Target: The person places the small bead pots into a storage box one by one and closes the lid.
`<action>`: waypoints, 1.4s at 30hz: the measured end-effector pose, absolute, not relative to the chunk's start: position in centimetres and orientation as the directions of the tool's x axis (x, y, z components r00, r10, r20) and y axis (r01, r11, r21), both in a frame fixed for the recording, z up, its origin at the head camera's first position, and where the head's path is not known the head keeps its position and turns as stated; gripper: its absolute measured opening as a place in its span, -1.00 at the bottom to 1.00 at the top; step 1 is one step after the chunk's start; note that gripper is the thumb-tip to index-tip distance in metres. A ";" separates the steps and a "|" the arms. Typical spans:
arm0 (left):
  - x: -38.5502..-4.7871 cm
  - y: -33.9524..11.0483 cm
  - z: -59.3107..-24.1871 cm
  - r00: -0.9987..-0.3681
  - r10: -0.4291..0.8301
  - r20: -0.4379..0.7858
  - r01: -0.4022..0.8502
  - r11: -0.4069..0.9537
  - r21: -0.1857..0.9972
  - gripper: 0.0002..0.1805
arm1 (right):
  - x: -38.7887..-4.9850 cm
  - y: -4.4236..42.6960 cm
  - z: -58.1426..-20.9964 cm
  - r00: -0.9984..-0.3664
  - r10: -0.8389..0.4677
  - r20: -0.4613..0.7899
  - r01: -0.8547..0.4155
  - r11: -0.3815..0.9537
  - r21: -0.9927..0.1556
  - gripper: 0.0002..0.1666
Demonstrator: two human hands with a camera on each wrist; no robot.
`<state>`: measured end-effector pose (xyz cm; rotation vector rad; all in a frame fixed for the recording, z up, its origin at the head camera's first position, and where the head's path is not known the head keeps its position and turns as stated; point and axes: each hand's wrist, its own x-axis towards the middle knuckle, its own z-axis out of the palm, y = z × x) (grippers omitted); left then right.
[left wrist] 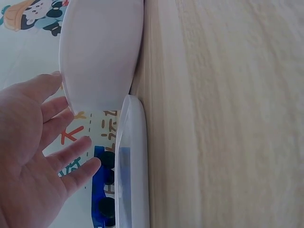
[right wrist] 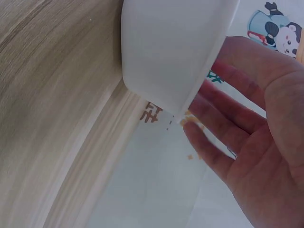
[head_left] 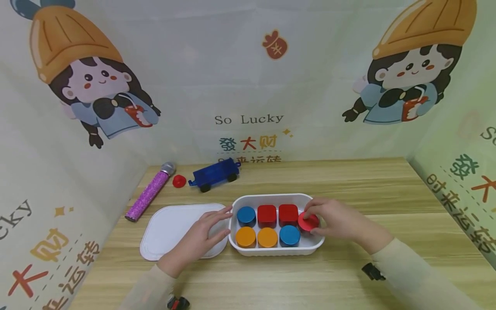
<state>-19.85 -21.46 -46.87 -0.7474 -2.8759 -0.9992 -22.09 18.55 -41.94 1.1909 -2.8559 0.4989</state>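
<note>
A white oblong box (head_left: 315,247) holds two rows of blocks: red square blocks (head_left: 267,215), blue round blocks (head_left: 289,235) and orange round blocks (head_left: 246,237). At its right end my right hand (head_left: 335,219) pinches a red round block (head_left: 308,223) inside the rim; in the right wrist view the box wall hides that block. My left hand (head_left: 201,234) touches the box's left rim with loosely spread fingers. Below it lies a flat white lid (head_left: 170,230), just left of the box. The left wrist view shows the left fingers at the box wall (left wrist: 102,52).
Behind the lid lie a pink glitter microphone (head_left: 149,193), a small red piece (head_left: 179,181) and a blue toy wagon (head_left: 215,174). A printed cloth backdrop (head_left: 248,94) stands along the back and sides of the wooden table (head_left: 368,185).
</note>
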 end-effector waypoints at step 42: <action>-20.4 -30.4 -45.8 -0.918 0.339 0.206 0.393 0.853 0.343 -0.57 | -20.5 22.6 -45.4 -0.818 -0.494 0.293 -0.568 0.619 -0.543 -0.56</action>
